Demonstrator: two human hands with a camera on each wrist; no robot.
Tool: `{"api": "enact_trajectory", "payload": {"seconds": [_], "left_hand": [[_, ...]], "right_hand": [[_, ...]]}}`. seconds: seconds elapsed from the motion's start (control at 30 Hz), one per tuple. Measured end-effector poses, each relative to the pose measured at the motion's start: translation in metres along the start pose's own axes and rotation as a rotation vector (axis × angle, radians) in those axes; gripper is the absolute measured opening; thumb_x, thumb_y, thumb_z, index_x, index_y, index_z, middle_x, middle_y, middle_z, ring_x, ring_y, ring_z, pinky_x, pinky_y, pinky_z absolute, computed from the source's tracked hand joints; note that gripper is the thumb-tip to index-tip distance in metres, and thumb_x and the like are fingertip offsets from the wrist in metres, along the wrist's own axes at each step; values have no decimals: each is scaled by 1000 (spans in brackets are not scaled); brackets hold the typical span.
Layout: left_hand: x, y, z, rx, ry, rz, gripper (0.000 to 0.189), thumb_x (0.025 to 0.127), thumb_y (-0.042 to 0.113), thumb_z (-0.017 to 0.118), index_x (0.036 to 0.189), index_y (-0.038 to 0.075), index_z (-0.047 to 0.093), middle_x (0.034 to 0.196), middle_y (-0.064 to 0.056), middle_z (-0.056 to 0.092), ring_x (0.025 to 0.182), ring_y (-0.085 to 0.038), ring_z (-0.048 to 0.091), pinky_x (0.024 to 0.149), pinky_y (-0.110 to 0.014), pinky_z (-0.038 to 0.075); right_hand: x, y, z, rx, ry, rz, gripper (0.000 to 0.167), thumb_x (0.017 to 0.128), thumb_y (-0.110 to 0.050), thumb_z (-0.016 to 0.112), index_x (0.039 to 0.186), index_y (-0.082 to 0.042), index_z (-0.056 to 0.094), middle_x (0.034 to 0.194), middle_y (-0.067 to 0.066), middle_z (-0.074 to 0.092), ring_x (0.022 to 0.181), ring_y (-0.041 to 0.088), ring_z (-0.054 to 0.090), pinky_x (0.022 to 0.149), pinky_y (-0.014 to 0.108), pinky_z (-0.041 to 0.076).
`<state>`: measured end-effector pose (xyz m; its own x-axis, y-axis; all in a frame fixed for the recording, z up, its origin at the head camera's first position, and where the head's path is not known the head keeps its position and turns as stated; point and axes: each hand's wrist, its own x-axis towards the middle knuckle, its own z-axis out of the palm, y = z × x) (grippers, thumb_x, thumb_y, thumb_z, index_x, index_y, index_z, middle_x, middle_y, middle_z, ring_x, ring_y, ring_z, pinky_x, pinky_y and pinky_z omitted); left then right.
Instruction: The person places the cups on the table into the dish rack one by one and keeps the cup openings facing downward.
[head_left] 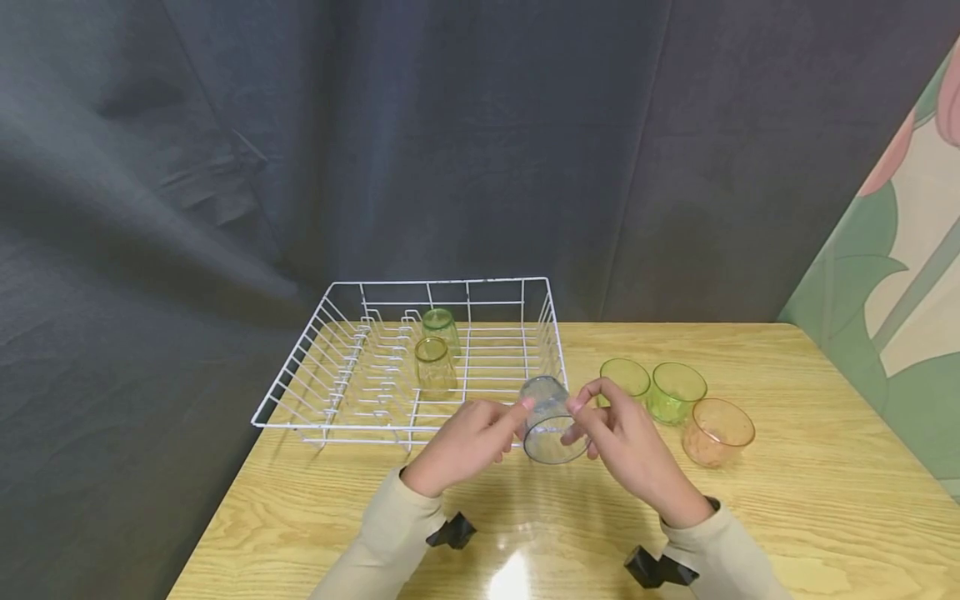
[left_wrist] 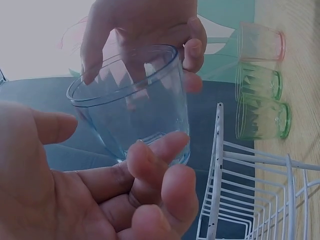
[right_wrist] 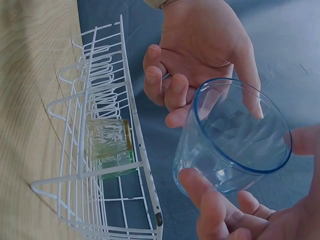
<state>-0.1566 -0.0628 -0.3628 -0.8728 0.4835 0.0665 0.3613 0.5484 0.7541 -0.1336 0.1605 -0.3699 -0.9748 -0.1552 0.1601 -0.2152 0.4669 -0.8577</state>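
Note:
A clear blue-tinted glass tumbler [head_left: 546, 408] is held up at the rack's front right corner, its wide mouth tipped toward me. My right hand [head_left: 626, 437] grips it, with the thumb at the rim and the fingers along the side toward the base, as the right wrist view shows. From the other side my left hand [head_left: 468, 442] reaches the tumbler, palm up and fingers loosely bent. Its index fingertip lies against the glass near the base. In the left wrist view the left thumb [left_wrist: 57, 127] stands slightly apart from the glass.
A white wire dish rack [head_left: 405, 429] stands at the back left, holding a yellow glass [head_left: 435, 371] and a green glass [head_left: 441, 325], narrow ends up. Right of my hands, two green glasses [head_left: 678, 392] and an orange-pink glass [head_left: 717, 433] stand upright on the wooden table [head_left: 825, 467].

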Motion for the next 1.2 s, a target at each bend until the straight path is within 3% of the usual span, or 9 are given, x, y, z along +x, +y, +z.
{"api": "enact_trajectory", "payload": {"seconds": [0.3, 0.57, 0.7, 0.93, 1.07, 1.2], "left_hand": [[1, -3, -1, -18, 25, -58, 67, 105, 56, 33, 73, 9, 68, 69, -13, 65, 55, -14, 56, 51, -30, 45], [1, -6, -2, -28, 15, -72, 65, 102, 61, 36, 66, 12, 59, 59, 0, 55, 49, -10, 47, 48, -27, 38], [1, -6, -2, -25, 2, -45, 65, 102, 61, 39, 61, 12, 52, 52, 6, 45, 45, -9, 39, 46, -25, 33], [0, -5, -2, -10, -2, -10, 64, 101, 61, 42, 58, 14, 51, 49, 8, 43, 43, -7, 37, 46, -25, 33], [0, -4, -2, 13, -8, 6, 60, 100, 61, 43, 58, 19, 50, 50, 8, 42, 44, -7, 36, 47, -24, 33], [-1, -4, -2, 26, -6, 23, 58, 101, 59, 45, 62, 18, 56, 53, 8, 41, 48, -6, 37, 48, -24, 34]], "right_hand": [[-1, -1, 2, -31, -19, -24, 31, 101, -36, 60, 110, -7, 50, 79, 0, 74, 61, 16, 61, 59, 29, 50], [-3, -1, 4, -69, -29, -50, 35, 96, -35, 66, 111, -8, 49, 74, -6, 68, 60, 10, 56, 56, 27, 44], [-4, -1, 5, -67, -31, -45, 35, 97, -35, 65, 112, -7, 49, 76, -5, 70, 63, 11, 58, 58, 27, 45], [-3, -1, 4, -32, -28, -16, 34, 102, -36, 58, 116, -7, 49, 76, -2, 70, 63, 21, 60, 55, 28, 45], [-1, 0, 5, -42, -25, -10, 38, 101, -37, 58, 122, -6, 52, 69, 0, 65, 59, 16, 56, 52, 28, 42], [0, 0, 5, -89, -31, -3, 45, 99, -39, 62, 127, -3, 59, 72, -1, 67, 60, 12, 56, 53, 27, 44]]}}
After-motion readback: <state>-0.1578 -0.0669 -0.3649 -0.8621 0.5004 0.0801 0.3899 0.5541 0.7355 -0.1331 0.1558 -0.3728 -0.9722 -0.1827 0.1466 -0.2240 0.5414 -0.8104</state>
